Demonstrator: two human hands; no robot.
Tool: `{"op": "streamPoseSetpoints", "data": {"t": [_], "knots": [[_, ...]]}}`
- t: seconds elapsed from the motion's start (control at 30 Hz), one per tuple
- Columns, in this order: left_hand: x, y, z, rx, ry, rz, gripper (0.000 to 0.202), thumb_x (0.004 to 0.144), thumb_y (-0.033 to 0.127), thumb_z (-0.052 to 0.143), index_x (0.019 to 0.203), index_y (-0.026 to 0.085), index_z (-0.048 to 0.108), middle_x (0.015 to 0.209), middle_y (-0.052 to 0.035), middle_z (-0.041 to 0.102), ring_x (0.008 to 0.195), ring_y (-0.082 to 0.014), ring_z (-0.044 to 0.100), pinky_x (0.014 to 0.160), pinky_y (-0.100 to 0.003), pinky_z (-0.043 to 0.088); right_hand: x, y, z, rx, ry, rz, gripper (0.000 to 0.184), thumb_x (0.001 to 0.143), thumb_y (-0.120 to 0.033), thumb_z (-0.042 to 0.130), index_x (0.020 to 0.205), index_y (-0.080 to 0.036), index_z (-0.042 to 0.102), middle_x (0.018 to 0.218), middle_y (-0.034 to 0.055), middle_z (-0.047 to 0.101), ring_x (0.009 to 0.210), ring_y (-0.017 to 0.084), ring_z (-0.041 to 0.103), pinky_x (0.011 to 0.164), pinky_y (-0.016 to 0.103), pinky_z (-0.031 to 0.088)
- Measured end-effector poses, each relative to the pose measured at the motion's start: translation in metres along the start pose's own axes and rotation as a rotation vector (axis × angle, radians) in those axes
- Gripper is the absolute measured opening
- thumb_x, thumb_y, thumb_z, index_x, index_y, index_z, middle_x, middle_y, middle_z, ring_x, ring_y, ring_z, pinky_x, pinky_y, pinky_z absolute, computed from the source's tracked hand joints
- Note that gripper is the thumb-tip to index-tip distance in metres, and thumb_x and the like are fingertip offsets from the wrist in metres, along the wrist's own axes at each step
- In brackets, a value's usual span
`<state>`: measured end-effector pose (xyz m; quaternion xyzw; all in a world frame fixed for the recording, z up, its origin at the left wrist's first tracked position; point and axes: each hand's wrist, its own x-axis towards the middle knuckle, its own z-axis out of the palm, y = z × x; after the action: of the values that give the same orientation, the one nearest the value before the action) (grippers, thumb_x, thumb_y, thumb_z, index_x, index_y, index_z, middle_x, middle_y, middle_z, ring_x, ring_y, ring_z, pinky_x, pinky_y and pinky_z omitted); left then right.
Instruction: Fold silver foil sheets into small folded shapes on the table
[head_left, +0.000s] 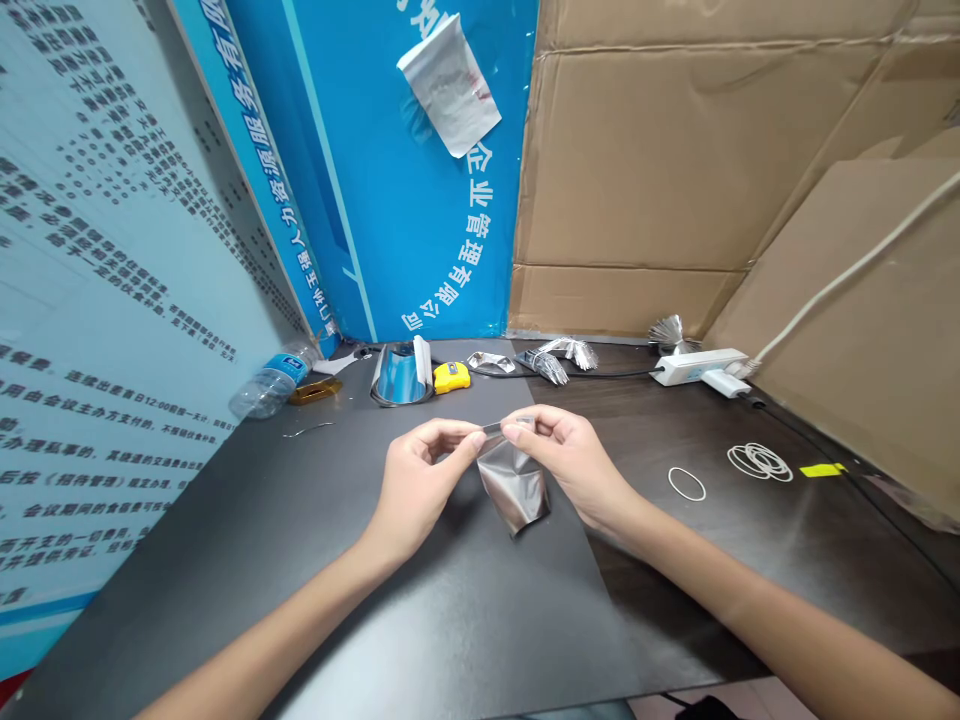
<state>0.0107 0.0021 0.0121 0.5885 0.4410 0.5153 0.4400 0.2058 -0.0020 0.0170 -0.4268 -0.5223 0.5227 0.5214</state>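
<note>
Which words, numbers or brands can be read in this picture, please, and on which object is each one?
"企业管理有限公司": blue panel.
"人力资源服务有限": blue edge strip.
"12:00", "会议主办方支付的", "招待管理": light-blue printed panel; its upper lines are too blurred.
Too small or blurred to read: plastic bottle's label, yellow tape measure's label.
No readable text: silver pouch.

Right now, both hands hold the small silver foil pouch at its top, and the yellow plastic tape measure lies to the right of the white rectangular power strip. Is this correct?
The side is wrong: the head view shows the yellow tape measure to the left of the white power strip. The left hand and right hand do hold the foil pouch at its top.
</note>
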Motion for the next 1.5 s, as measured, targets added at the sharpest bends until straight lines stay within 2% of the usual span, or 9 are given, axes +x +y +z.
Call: {"op": "streamPoseSetpoints", "data": {"t": [0.23, 0.33, 0.53, 0.73, 0.83, 1.0, 1.1, 1.3, 1.5], "knots": [[0.002, 0.003, -0.002, -0.010, 0.010, 0.022, 0.025, 0.085, 0.041, 0.082, 0.091, 0.017, 0.079, 0.091, -0.0065, 0.081, 0.085, -0.0198, 0.074, 0.080, -0.029, 0.059, 0.003, 0.004, -0.003, 0.076, 0.003, -0.023, 0.032, 0.079, -0.041, 0.088, 0.101, -0.022, 0.075, 0.093, 0.0028, 0.073, 0.084, 0.017, 0.065, 0.078, 0.031, 0.050], [0.004, 0.003, -0.004, -0.023, 0.025, 0.018, 0.024, 0.085, 0.041, 0.083, 0.090, 0.017, 0.079, 0.091, -0.0061, 0.081, 0.084, -0.0191, 0.074, 0.080, -0.028, 0.058, 0.004, 0.004, -0.004, 0.097, 0.039, -0.052, 0.030, 0.079, -0.041, 0.088, 0.096, -0.021, 0.074, 0.095, 0.0032, 0.073, 0.085, 0.017, 0.066, 0.080, 0.031, 0.051], [0.006, 0.004, -0.006, -0.017, 0.031, -0.007, 0.029, 0.083, 0.044, 0.084, 0.089, 0.016, 0.079, 0.090, -0.0069, 0.080, 0.085, -0.0204, 0.072, 0.080, -0.030, 0.057, 0.009, 0.000, -0.008, 0.037, 0.116, -0.047, 0.031, 0.076, -0.045, 0.089, 0.086, -0.019, 0.076, 0.086, 0.0033, 0.073, 0.078, 0.017, 0.063, 0.076, 0.032, 0.051], [0.009, 0.014, -0.010, -0.054, -0.011, -0.013, 0.029, 0.082, 0.045, 0.085, 0.089, 0.017, 0.078, 0.090, -0.0060, 0.078, 0.084, -0.0184, 0.068, 0.078, -0.028, 0.053, 0.010, -0.008, -0.012, 0.250, 0.016, 0.074, 0.024, 0.075, -0.038, 0.091, 0.084, -0.020, 0.077, 0.091, 0.0029, 0.074, 0.083, 0.015, 0.064, 0.079, 0.029, 0.051], [0.009, 0.017, -0.010, -0.062, -0.031, -0.011, 0.029, 0.082, 0.044, 0.085, 0.089, 0.017, 0.078, 0.090, -0.0060, 0.077, 0.084, -0.0185, 0.067, 0.078, -0.028, 0.053, 0.009, -0.009, -0.011, 0.328, -0.002, 0.087, 0.022, 0.074, -0.033, 0.092, 0.080, -0.021, 0.075, 0.089, 0.0009, 0.072, 0.081, 0.014, 0.063, 0.077, 0.027, 0.050], [0.009, 0.017, -0.010, -0.069, -0.050, 0.000, 0.028, 0.082, 0.044, 0.085, 0.088, 0.017, 0.077, 0.089, -0.0057, 0.076, 0.083, -0.0184, 0.067, 0.077, -0.028, 0.053, 0.009, -0.009, -0.011, 0.260, 0.010, 0.043, 0.022, 0.077, -0.033, 0.090, 0.081, -0.021, 0.072, 0.085, -0.0007, 0.069, 0.078, 0.013, 0.059, 0.073, 0.026, 0.047], [0.010, 0.015, -0.011, -0.056, -0.063, 0.008, 0.027, 0.083, 0.043, 0.084, 0.088, 0.017, 0.077, 0.086, -0.0047, 0.076, 0.081, -0.0173, 0.067, 0.077, -0.027, 0.053, 0.009, -0.008, -0.013, 0.184, -0.029, -0.002, 0.019, 0.081, -0.035, 0.087, 0.087, -0.022, 0.073, 0.082, -0.0021, 0.065, 0.075, 0.012, 0.056, 0.071, 0.025, 0.045], [0.009, 0.008, -0.014, -0.047, -0.084, 0.016, 0.026, 0.084, 0.043, 0.084, 0.090, 0.018, 0.077, 0.086, -0.0043, 0.077, 0.079, -0.0169, 0.068, 0.075, -0.027, 0.053, 0.010, -0.008, -0.018, 0.142, -0.158, 0.049, 0.032, 0.082, -0.041, 0.086, 0.107, -0.024, 0.078, 0.097, 0.0022, 0.072, 0.086, 0.015, 0.062, 0.081, 0.029, 0.049], [0.012, 0.012, -0.019, 0.039, -0.101, 0.070, 0.024, 0.086, 0.042, 0.082, 0.090, 0.019, 0.078, 0.086, -0.0043, 0.077, 0.080, -0.0172, 0.068, 0.075, -0.026, 0.052, 0.011, -0.010, -0.017, 0.130, -0.057, 0.039, 0.025, 0.077, -0.042, 0.089, 0.089, -0.023, 0.082, 0.097, 0.0039, 0.076, 0.087, 0.018, 0.065, 0.087, 0.034, 0.051]]}}
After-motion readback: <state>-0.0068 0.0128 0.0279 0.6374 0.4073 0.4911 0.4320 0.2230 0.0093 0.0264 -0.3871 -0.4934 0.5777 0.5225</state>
